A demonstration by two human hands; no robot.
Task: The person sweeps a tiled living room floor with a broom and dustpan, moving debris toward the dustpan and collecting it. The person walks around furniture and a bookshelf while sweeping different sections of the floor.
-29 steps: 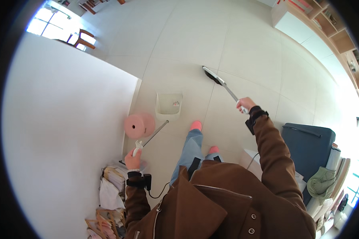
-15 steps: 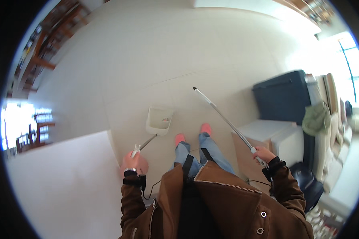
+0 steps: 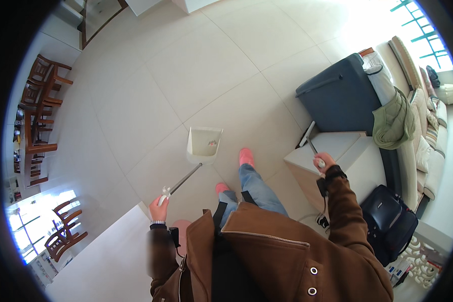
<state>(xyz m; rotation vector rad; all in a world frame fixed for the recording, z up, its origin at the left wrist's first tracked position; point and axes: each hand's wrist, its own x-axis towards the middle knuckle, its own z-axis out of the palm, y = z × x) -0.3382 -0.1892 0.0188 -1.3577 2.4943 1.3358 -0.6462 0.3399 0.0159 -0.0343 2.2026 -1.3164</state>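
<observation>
My left hand (image 3: 159,209) is closed around the white grip of a long-handled dustpan (image 3: 190,147). Its cream pan lies on the floor ahead of my feet, with a small scrap of litter (image 3: 212,143) inside. On the right, my right hand (image 3: 323,162) grips a broom with a silver pole (image 3: 312,146). The broom's narrow white and black head (image 3: 307,134) is raised beside the wooden cabinet; most of its pole is foreshortened. Pink shoes (image 3: 246,157) show below my jeans.
A white-topped cabinet (image 3: 332,143) and a large dark blue-grey box (image 3: 337,93) with a green cloth (image 3: 393,121) stand at right, near a dark bag (image 3: 387,216) and a sofa (image 3: 433,161). A white tabletop (image 3: 105,256) is at lower left. Wooden chairs (image 3: 63,234) stand farther left.
The broom has swung from pointing across the floor to the right, beside the cabinet. My right hand has moved up. The dustpan stays on the floor; my view has turned and my feet have shifted.
</observation>
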